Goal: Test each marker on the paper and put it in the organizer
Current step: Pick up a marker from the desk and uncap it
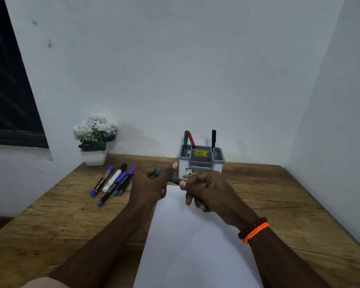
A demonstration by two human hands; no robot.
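The table is brown wood grain, carrying plain white paper. The organizer is grey and white with a yellow sticker. Both hands hold a green marker. White flowers fill a white pot at the table's far left corner. An orange band lies beside dark red beads.

Green marker mostly hidden betw. left hand and right hand; tip/cap state can't be told. Organizer front label covered behind right hand's knuckles. Paper cut off by bottom edge.
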